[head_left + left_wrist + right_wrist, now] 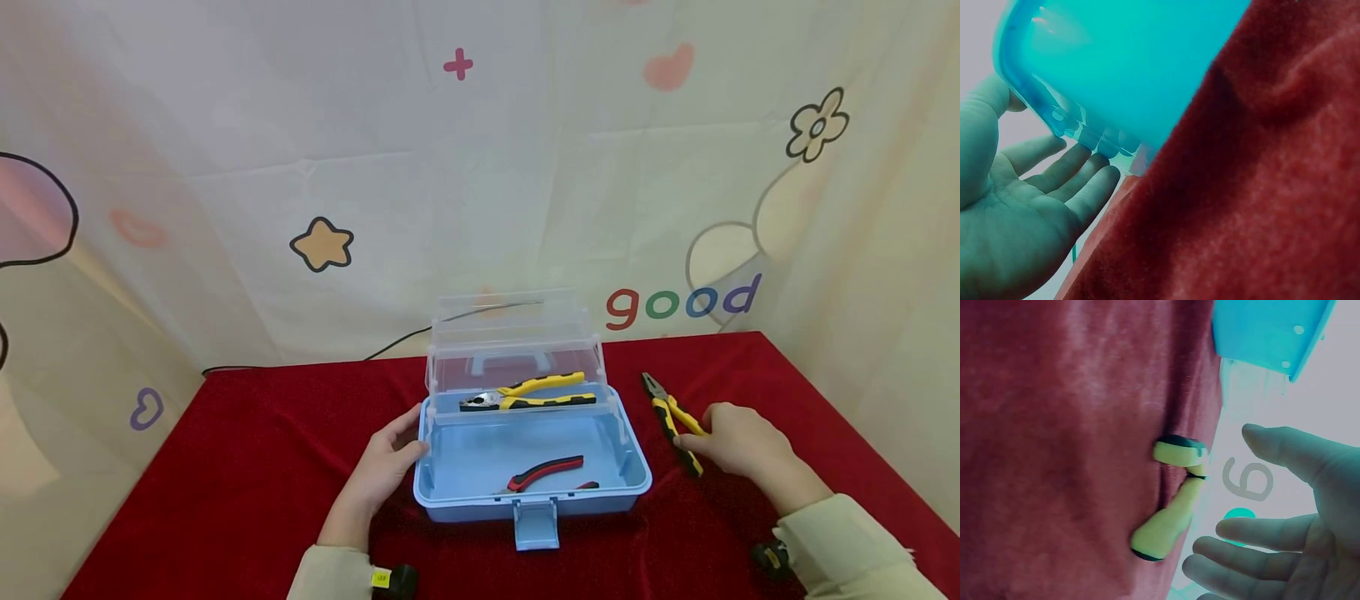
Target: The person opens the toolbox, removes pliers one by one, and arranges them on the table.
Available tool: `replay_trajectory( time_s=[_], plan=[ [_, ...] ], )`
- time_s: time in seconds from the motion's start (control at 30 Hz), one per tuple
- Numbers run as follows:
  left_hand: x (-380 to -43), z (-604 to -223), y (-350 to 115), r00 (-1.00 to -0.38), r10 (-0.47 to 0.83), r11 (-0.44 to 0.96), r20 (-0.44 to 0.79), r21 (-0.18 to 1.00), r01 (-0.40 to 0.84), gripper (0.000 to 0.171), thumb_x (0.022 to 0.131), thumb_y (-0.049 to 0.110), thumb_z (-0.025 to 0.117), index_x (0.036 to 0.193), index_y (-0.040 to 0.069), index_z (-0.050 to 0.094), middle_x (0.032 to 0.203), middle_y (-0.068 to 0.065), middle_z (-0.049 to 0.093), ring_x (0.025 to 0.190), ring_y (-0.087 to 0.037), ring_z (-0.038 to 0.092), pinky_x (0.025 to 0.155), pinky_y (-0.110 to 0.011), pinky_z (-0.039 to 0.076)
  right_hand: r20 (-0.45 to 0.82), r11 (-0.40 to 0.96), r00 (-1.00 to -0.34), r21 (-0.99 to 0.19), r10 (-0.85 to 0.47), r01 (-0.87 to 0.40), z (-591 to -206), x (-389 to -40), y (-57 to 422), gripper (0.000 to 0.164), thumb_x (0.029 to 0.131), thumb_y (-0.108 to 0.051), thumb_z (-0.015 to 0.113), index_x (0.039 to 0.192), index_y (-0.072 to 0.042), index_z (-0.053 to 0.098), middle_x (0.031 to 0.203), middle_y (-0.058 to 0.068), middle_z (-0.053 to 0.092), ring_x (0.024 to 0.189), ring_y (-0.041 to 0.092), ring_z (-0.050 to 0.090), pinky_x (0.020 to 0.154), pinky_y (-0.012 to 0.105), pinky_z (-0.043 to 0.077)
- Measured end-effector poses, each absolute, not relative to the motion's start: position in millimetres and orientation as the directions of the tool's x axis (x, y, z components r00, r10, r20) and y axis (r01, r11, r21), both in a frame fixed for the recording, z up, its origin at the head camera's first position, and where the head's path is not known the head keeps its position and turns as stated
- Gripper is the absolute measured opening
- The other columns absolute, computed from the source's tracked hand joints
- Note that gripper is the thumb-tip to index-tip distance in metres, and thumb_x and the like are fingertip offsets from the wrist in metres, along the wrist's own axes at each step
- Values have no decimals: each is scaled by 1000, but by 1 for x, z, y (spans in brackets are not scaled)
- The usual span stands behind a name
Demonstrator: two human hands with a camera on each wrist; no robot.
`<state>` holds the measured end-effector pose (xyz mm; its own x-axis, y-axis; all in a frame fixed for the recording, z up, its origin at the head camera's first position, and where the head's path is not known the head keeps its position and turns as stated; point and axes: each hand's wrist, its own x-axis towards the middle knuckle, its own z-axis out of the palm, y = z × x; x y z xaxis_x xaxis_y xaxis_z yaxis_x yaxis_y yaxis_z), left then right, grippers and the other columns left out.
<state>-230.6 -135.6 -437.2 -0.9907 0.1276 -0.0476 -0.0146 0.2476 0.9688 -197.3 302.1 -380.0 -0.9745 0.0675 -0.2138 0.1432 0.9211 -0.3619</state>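
Note:
A light blue toolbox (pixel 536 504) with its clear lid (pixel 517 367) raised stands mid-table. My left hand (pixel 382 462) holds its left side, thumb at the rim and fingers along the outer wall. On the raised clear tray lie yellow-and-black combination pliers (pixel 540 402). Red-and-black handled pliers (pixel 547 471) rest in the box bottom, their head partly hidden. To the right, yellow-and-black needle-nose pliers (pixel 664 410) lie on the cloth. Over their handles hovers my right hand (pixel 738 442); the right wrist view shows its thumb and fingers spread apart, with the handles (pixel 1169 522) beyond the fingertips.
Red velvet cloth (pixel 247 475) covers the table. The box's front latch (pixel 536 527) hangs down at the near side. A dark cable (pixel 405 338) runs along the back edge, before a printed white curtain (pixel 480 167).

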Motion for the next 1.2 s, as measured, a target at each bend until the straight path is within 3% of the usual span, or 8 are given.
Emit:
replay_trajectory(
  time_s=[0.17,0.53,1.2],
  plan=[
    [-230,-437,-136,-991,130,250,-44,968,-10,58,89,10,54,145,14,39,143,-11,47,123,-30,51,100,-46,46,-200,927,-978,-352,60,129,-374,-198,299,40,79,-41,68,85,-3,61,60,3,53,52,15,49,46,24,38],
    [-230,-437,-136,-991,125,262,-49,965,-15,59,88,12,55,145,15,39,142,-11,47,122,-30,52,99,-46,47,-125,934,-991,-348,45,86,-365,-195,292,66,79,-45,68,113,10,57,77,7,61,61,16,52,48,26,46],
    [-229,-435,-136,-991,125,255,-50,967,-16,59,88,11,56,144,16,40,142,-11,47,122,-30,52,98,-45,47,-38,926,-999,-376,10,24,-361,-195,279,71,78,-45,69,120,10,54,91,17,65,68,16,54,51,26,48]
  ],
)
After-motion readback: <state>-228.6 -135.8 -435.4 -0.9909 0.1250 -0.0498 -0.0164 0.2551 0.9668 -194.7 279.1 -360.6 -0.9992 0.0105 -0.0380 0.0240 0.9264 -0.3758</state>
